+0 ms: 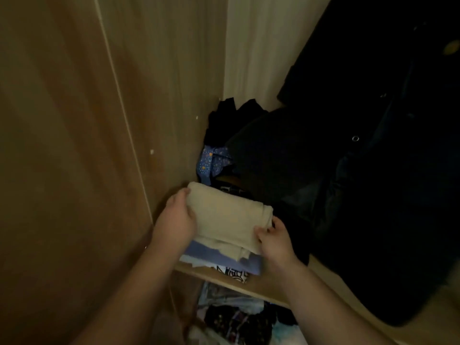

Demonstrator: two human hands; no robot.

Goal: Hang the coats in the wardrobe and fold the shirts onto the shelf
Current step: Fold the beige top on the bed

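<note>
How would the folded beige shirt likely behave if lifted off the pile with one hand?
The beige shirt would probably flop and unfold: its edges sag over the pile. It looks light, being thin cloth. The left hand and right hand each grip a side, suggesting it needs support.

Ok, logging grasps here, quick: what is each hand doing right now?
Left hand: grips the left edge of the folded beige shirt.
Right hand: pinches the shirt's right corner.

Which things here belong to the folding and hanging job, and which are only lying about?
Job:
- folded beige shirt, held by left hand and right hand
- shirt pile
- shelf
- hanging dark coat

Lying about:
- blue patterned cloth
- clutter below the shelf
</note>
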